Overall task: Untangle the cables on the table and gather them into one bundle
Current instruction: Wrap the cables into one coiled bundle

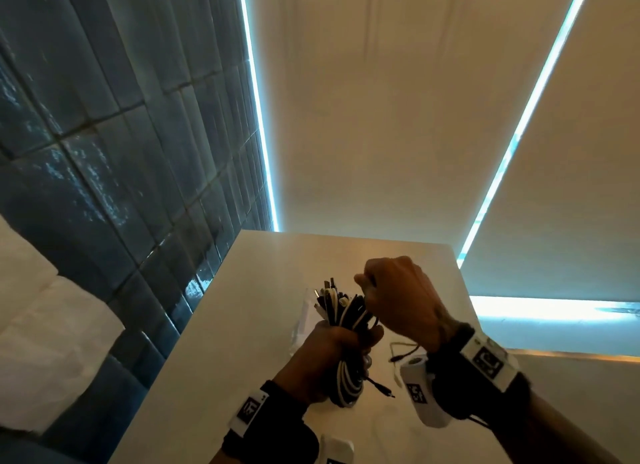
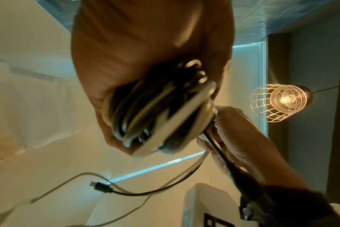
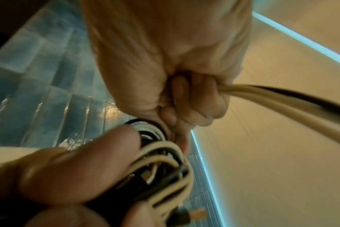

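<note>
One bundle of black and white cables (image 1: 346, 332), too many strands to count, held above the white table (image 1: 214, 352). Left hand (image 1: 325, 356) wrapped tight around the bundle's middle. Right hand (image 1: 398, 300) fisted just above, clamping two loose strands (image 3: 278, 98), one pale, one black. Several connector tips poking from the bundle's top. Thin loose cable (image 1: 401, 351) lying on the table beneath the right wrist. Two wrist cameras on black straps. Dark blue tiled wall (image 1: 104, 151) left; two pale roller blinds (image 1: 398, 117) behind, daylight between. One wire-cage lamp (image 2: 279, 102), lit.
</note>
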